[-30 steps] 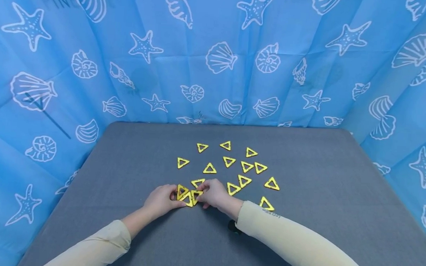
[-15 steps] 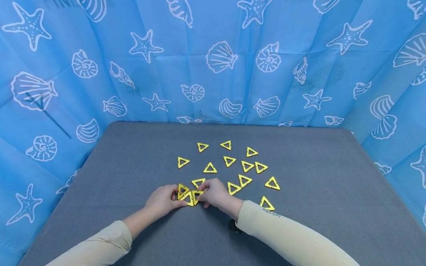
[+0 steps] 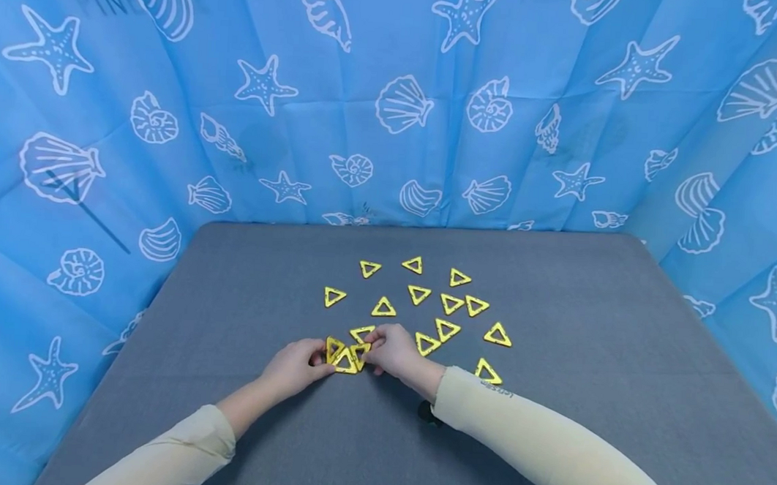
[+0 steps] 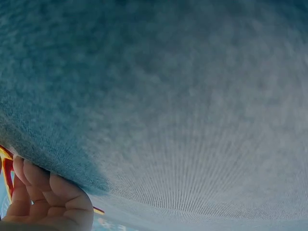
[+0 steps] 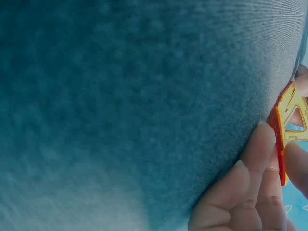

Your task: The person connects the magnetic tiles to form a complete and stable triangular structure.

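Note:
Three yellow triangular magnetic tiles stand joined edge to edge near the front of the scattered group. The middle tile (image 3: 346,371) faces the head camera, with its base toward the person. My left hand (image 3: 295,366) pinches the left tile (image 3: 329,348), its thumb reaching the lower left corner of the middle one. On the other side, my right hand (image 3: 394,351) pinches the right tile (image 3: 364,347) between thumb and fingers. The right wrist view has this tile (image 5: 279,147) edge-on and upright between thumb and fingertips. In the left wrist view, curled fingers (image 4: 50,195) partly hide a tile.
Several more yellow triangular tiles lie flat beyond and to the right, the nearest tile (image 3: 360,332) just behind the joined three. Another tile (image 3: 488,372) lies by the right sleeve (image 3: 524,425). A small dark object (image 3: 426,413) shows under the right forearm. A patterned blue curtain (image 3: 341,137) surrounds the grey table (image 3: 261,280).
The middle tile has turned so that its base lies straight toward the person. The two side tiles have swung to look narrower and steeper. Both hands keep their hold, shifting only slightly.

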A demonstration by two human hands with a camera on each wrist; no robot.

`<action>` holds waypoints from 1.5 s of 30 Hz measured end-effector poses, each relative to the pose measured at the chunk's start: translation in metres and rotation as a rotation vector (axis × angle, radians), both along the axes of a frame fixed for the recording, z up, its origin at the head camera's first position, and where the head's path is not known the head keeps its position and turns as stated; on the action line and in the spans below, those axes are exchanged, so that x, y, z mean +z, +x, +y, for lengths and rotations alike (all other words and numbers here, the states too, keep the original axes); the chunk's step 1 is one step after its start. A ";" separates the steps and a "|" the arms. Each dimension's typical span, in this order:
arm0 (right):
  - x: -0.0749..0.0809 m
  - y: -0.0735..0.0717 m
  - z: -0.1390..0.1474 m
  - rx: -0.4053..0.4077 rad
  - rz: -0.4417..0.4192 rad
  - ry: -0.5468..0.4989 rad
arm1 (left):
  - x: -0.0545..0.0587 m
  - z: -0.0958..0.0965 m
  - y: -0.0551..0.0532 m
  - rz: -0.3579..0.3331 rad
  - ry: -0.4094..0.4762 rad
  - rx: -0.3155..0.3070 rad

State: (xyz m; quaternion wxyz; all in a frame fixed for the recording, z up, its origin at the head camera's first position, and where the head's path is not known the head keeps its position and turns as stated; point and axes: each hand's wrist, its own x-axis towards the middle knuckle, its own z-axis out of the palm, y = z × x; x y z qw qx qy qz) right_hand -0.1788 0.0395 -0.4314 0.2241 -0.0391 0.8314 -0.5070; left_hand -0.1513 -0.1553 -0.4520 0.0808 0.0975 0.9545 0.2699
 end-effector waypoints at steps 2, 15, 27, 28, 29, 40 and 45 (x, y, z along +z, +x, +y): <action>-0.001 0.000 0.001 -0.004 0.015 -0.005 | 0.000 0.000 0.000 0.000 0.003 -0.004; -0.003 0.001 0.000 -0.043 0.005 -0.071 | 0.000 0.000 0.001 0.014 0.028 -0.018; -0.003 0.004 -0.001 -0.040 -0.013 -0.137 | 0.001 -0.001 0.001 0.025 0.001 -0.050; -0.003 0.004 -0.001 -0.038 -0.011 -0.135 | 0.001 -0.001 0.001 0.031 -0.003 -0.051; -0.003 0.004 -0.002 -0.036 -0.009 -0.132 | 0.001 -0.001 0.002 0.037 -0.004 -0.053; -0.002 0.006 -0.004 -0.023 0.014 -0.119 | 0.000 -0.001 0.002 0.041 -0.029 -0.062; -0.001 0.007 -0.005 -0.015 0.030 -0.117 | 0.000 -0.001 0.001 0.054 -0.032 -0.067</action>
